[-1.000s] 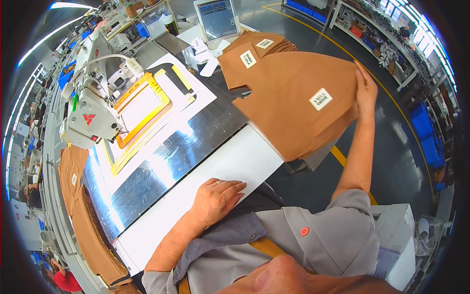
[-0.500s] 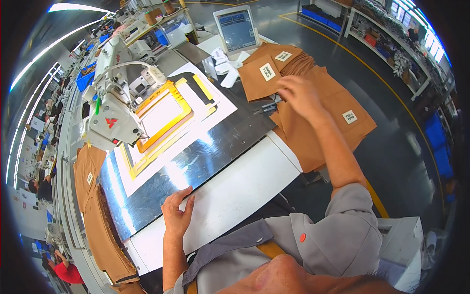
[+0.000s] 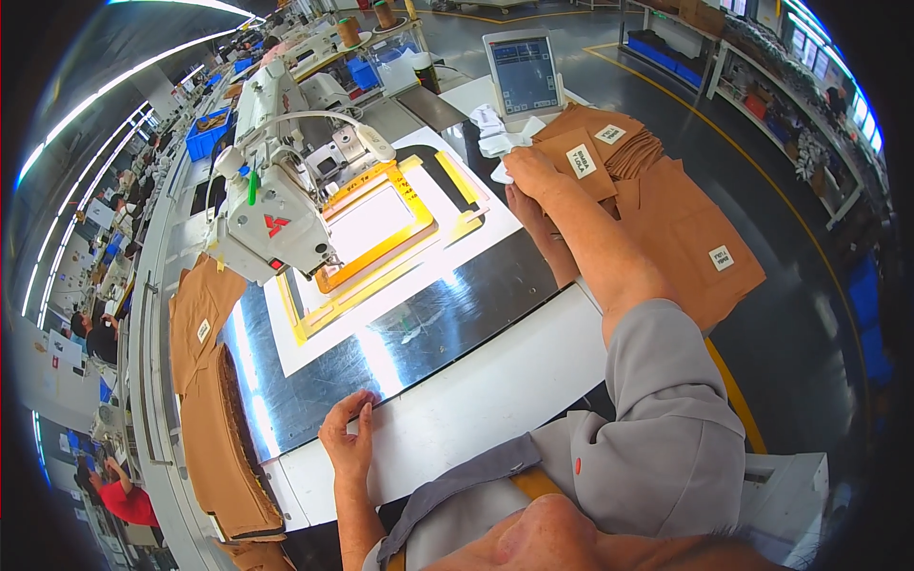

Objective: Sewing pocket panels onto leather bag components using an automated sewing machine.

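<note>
My right hand [image 3: 526, 171] reaches over the steel plate [image 3: 419, 324], its fingers closed at a small white piece [image 3: 499, 174] beside a brown piece with a white label [image 3: 572, 157]. My left hand [image 3: 347, 433] rests at the plate's front edge beside the white strip [image 3: 476, 371], thumb and fingers apart, holding nothing. The white sewing machine [image 3: 266, 219] stands over a white template [image 3: 305, 352] with orange-yellow frames [image 3: 419, 225]. Brown fabric pieces [image 3: 690, 238] lie to the right, partly behind my right arm, and more [image 3: 214, 438] along the left edge.
A tablet [image 3: 522, 74] stands at the back beside loose white pieces [image 3: 487, 124]. Blue bins [image 3: 208, 135], thread cones [image 3: 385, 15] and machines line the back and left, where co-workers [image 3: 129, 495] sit. Shelving [image 3: 781, 114] stands right, beyond a yellow floor line.
My right hand has left the large brown piece on the right and moved inward to the white pieces. My left hand has shifted from lying on the white strip to the plate's edge.
</note>
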A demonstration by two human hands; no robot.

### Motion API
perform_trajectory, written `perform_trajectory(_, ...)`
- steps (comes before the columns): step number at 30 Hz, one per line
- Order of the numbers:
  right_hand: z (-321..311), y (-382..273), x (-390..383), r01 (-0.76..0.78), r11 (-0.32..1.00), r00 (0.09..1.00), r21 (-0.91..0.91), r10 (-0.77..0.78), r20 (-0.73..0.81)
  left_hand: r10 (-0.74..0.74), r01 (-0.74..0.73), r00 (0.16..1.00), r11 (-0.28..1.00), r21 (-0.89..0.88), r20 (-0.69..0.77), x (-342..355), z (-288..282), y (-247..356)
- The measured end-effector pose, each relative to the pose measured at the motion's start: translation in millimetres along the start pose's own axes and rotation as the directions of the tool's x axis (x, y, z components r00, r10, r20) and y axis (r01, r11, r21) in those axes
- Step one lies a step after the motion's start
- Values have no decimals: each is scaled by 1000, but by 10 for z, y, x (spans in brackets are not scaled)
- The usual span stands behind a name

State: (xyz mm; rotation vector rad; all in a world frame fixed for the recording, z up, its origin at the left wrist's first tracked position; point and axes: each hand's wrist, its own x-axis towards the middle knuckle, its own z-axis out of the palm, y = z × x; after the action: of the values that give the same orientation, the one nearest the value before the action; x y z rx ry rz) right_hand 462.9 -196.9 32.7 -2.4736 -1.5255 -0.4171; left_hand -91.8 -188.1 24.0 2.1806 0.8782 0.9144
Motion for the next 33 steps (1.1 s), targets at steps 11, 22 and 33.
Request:
perform_trajectory(11,-39,142,9,-182,965,982,191,189,-17,29,-29,998,1000,-1,57,229,56,184)
perform_trajectory(22,-281,-1505,-589,223,764,975,606,-178,-134,-305,327,943,926,-190,135,1411,865,148)
perform_trajectory(33,-82,-1833,-679,440,735,898,516,-344,-275,-212,216,976,937,275,-44,1829,811,-364)
